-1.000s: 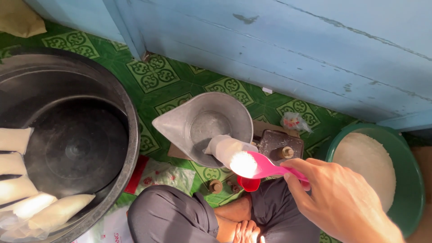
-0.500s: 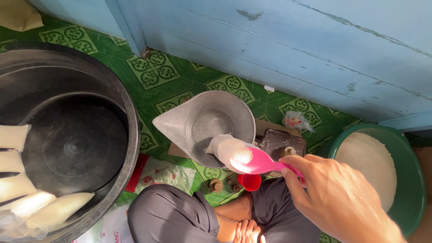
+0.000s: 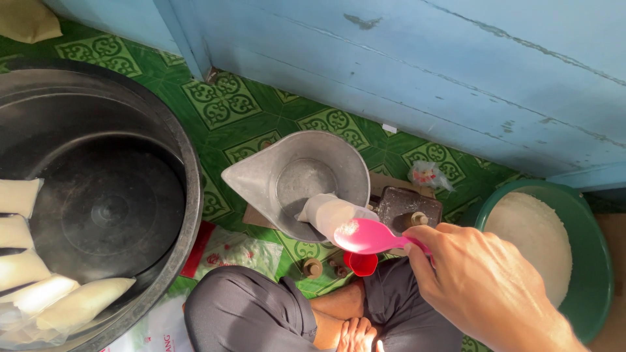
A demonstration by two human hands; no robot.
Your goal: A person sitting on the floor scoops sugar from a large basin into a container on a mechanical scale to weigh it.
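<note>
My right hand (image 3: 479, 283) grips a pink plastic scoop (image 3: 368, 236) by its handle. The scoop's bowl, with a little white grain left in it, is tipped against the mouth of a small clear bag (image 3: 329, 214) partly filled with white grain. The bag rests in the metal pan (image 3: 293, 179) of a balance scale, whose dark weight side (image 3: 407, 207) sits to the right. My left hand is out of view. My crossed legs in dark trousers (image 3: 248, 313) are at the bottom.
A large black tub (image 3: 189, 169) at left holds several filled clear bags (image 3: 75, 303). A green basin (image 3: 596, 274) of white grain stands at right. A blue wooden wall (image 3: 404, 65) runs behind. A small red cup (image 3: 360, 263) lies under the scale.
The heap of white grain in the scoop has mostly gone into the bag. The hand and scoop stayed at the bag's mouth.
</note>
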